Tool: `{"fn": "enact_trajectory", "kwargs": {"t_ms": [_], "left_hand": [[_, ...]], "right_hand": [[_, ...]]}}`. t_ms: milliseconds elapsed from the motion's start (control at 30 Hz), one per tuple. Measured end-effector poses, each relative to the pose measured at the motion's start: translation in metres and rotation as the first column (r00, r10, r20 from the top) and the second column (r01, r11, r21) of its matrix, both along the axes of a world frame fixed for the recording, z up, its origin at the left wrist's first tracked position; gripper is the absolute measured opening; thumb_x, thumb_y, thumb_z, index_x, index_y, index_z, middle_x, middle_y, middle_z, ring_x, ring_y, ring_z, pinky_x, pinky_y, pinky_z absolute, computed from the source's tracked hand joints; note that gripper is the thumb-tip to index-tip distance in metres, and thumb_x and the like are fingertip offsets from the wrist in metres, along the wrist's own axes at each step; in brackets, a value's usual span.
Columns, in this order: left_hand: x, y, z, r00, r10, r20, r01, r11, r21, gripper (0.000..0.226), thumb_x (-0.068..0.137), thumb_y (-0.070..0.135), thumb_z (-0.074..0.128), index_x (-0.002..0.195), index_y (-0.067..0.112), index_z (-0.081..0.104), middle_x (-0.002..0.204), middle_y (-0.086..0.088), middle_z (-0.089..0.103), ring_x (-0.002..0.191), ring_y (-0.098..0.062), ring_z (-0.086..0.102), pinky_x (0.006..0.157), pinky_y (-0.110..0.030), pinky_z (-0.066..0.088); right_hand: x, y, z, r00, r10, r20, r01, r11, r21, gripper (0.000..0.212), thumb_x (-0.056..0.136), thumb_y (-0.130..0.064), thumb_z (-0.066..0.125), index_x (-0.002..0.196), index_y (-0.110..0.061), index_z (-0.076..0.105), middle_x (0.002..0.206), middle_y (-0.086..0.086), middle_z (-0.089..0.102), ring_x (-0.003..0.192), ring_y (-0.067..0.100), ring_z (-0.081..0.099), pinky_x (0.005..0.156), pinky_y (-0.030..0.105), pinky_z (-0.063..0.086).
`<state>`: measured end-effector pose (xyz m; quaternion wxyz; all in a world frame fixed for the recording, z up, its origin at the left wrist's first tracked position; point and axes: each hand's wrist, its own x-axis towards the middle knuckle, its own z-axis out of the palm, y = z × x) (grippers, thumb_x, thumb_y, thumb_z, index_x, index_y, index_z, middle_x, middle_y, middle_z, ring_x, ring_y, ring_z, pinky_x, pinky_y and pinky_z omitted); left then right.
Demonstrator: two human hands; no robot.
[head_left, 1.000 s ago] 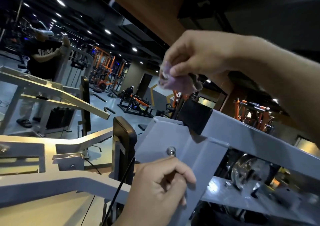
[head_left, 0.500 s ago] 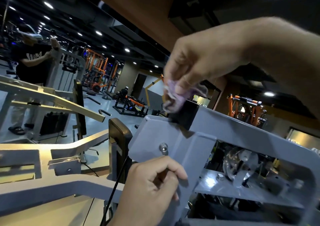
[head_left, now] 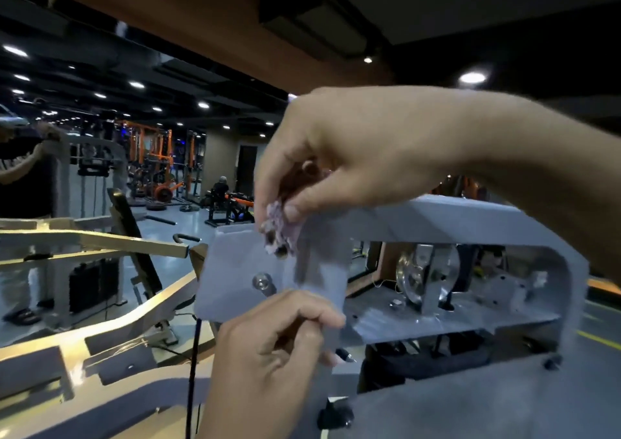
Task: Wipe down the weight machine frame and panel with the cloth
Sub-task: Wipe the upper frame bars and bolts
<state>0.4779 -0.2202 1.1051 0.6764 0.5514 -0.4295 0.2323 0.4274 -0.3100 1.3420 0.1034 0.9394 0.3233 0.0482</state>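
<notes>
My right hand [head_left: 339, 166] has the cloth [head_left: 280, 233] bunched small between thumb and fingertips, and I'm pressing that wad against the top edge of the grey panel [head_left: 235, 270], just above the shiny bolt [head_left: 261, 281]. My left hand [head_left: 268, 348] is below, fingers curled; it looks as if they pinch the panel's lower edge to steady it, though I can't tell for sure how much they actually have hold of.

The risks I see from here — first, the cloth is only a small pinch of fabric, so a hard stroke along the edge could pull it out of my fingers and drop it down behind the frame [head_left: 470, 223]. Second, with so little cloth showing, my bare fingertips may drag over the metal corner instead of the fabric. Third, the pulley [head_left: 416, 277] and cable sit close inside the frame's opening to my right — if I sweep that way carelessly, the loose cloth end could snag there. The picture is blurred, so finer detail escapes me.
</notes>
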Motion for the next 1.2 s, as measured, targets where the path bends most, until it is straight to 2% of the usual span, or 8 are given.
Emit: {"fn": "enact_trajectory", "kwargs": {"t_ms": [133, 300, 500, 667, 733, 800, 967, 1200], "left_hand": [[-0.005, -0.021, 0.005, 0.996, -0.066, 0.063, 0.066, 0.998, 0.002, 0.026, 0.088, 0.02, 0.05, 0.079, 0.028, 0.073, 0.094, -0.003, 0.074, 0.061, -0.021, 0.071, 0.049, -0.027, 0.052], [-0.011, -0.057, 0.009, 0.986, -0.098, 0.135, 0.09, 0.994, 0.062, 0.029, 0.09, 0.013, 0.048, 0.083, 0.026, 0.073, 0.096, 0.0, 0.073, 0.067, -0.021, 0.071, 0.048, -0.033, 0.056], [-0.023, -0.092, 0.009, 0.987, -0.074, 0.145, 0.052, 0.987, 0.151, 0.029, 0.089, 0.009, 0.049, 0.083, 0.024, 0.073, 0.091, 0.003, 0.071, 0.07, -0.022, 0.069, 0.05, -0.042, 0.054], [-0.031, -0.117, 0.001, 0.993, 0.029, 0.112, -0.045, 0.988, 0.146, 0.029, 0.085, -0.002, 0.052, 0.082, 0.017, 0.073, 0.087, 0.002, 0.071, 0.071, -0.024, 0.069, 0.053, -0.042, 0.056], [-0.037, -0.132, 0.0, 0.992, 0.075, 0.104, -0.088, 0.988, 0.123, 0.026, 0.084, 0.004, 0.051, 0.081, 0.019, 0.072, 0.086, 0.003, 0.071, 0.07, -0.024, 0.069, 0.052, -0.039, 0.057], [-0.04, -0.141, -0.002, 0.991, 0.102, 0.082, -0.109, 0.99, 0.094, 0.025, 0.084, 0.009, 0.05, 0.08, 0.02, 0.071, 0.086, 0.001, 0.071, 0.068, -0.024, 0.07, 0.051, -0.032, 0.055], [-0.061, -0.19, -0.011, 0.989, 0.134, 0.063, -0.139, 0.987, 0.079, 0.023, 0.088, 0.012, 0.05, 0.079, 0.019, 0.071, 0.086, -0.002, 0.07, 0.063, -0.022, 0.069, 0.05, -0.028, 0.052], [-0.091, -0.283, -0.015, 0.992, 0.107, 0.066, -0.116, 0.982, 0.151, 0.024, 0.085, 0.014, 0.05, 0.079, 0.021, 0.072, 0.087, -0.003, 0.07, 0.065, -0.022, 0.068, 0.05, -0.033, 0.054]], "right_hand": [[-0.027, -0.039, 0.005, 0.985, -0.15, 0.089, 0.153, 0.988, -0.028, 0.012, 0.096, -0.024, 0.071, 0.094, -0.034, 0.077, 0.082, -0.019, 0.074, 0.075, 0.005, 0.072, 0.072, 0.037, 0.058], [-0.067, -0.109, -0.004, 0.881, -0.295, 0.371, 0.21, 0.944, 0.253, 0.018, 0.092, -0.037, 0.063, 0.104, -0.039, 0.076, 0.091, -0.024, 0.073, 0.088, -0.003, 0.069, 0.077, 0.027, 0.057], [-0.041, -0.153, -0.075, 0.717, -0.234, 0.657, -0.044, 0.925, 0.378, 0.021, 0.095, -0.025, 0.063, 0.112, -0.025, 0.075, 0.103, -0.014, 0.067, 0.088, 0.001, 0.061, 0.079, 0.019, 0.051], [-0.015, -0.173, -0.118, 0.551, -0.002, 0.834, -0.279, 0.942, 0.187, 0.019, 0.097, -0.006, 0.065, 0.114, -0.004, 0.073, 0.11, 0.012, 0.065, 0.088, 0.028, 0.063, 0.08, 0.038, 0.053], [-0.016, -0.199, -0.118, 0.519, 0.08, 0.851, -0.297, 0.95, 0.091, 0.019, 0.096, -0.003, 0.064, 0.114, -0.001, 0.073, 0.109, 0.016, 0.065, 0.087, 0.031, 0.062, 0.079, 0.041, 0.053], [-0.023, -0.229, -0.115, 0.532, 0.063, 0.844, -0.286, 0.952, 0.109, 0.02, 0.096, -0.004, 0.065, 0.114, -0.002, 0.073, 0.11, 0.014, 0.066, 0.09, 0.027, 0.062, 0.081, 0.035, 0.052], [-0.059, -0.331, -0.122, 0.567, -0.204, 0.798, -0.202, 0.905, 0.375, 0.023, 0.099, -0.015, 0.063, 0.119, -0.009, 0.071, 0.114, 0.008, 0.063, 0.099, 0.006, 0.052, 0.087, 0.007, 0.044], [-0.08, -0.432, -0.163, 0.436, -0.468, 0.769, -0.284, 0.739, 0.611, 0.023, 0.092, -0.001, 0.072, 0.114, -0.003, 0.072, 0.107, 0.011, 0.066, 0.097, 0.004, 0.053, 0.089, 0.004, 0.04]]}}
